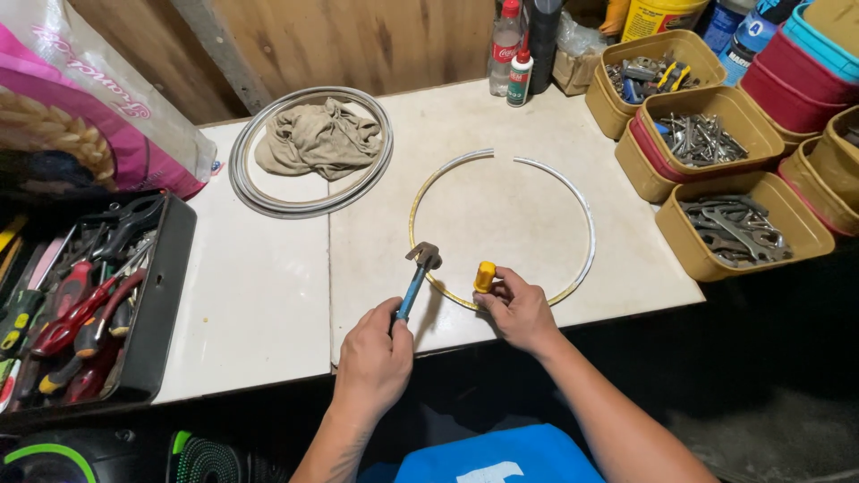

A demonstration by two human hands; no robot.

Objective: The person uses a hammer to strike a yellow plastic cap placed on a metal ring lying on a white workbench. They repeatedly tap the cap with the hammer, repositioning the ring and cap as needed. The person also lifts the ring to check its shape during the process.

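Note:
A thin metal ring (573, 197), split open at its far side, lies flat on the white worktop (268, 295). My left hand (376, 353) grips a small hammer (417, 273) by its blue handle, the head raised just above the ring's near left arc. My right hand (517, 309) holds a tool with a yellow handle (484, 276) upright against the ring's near edge, a short way right of the hammer head.
A coil of grey rings with a beige rag (318, 139) lies at the back left. A black tray of pliers and screwdrivers (85, 304) stands left. Tan tubs of wrenches and bits (729, 224) line the right. Bottles (507, 40) stand at the back.

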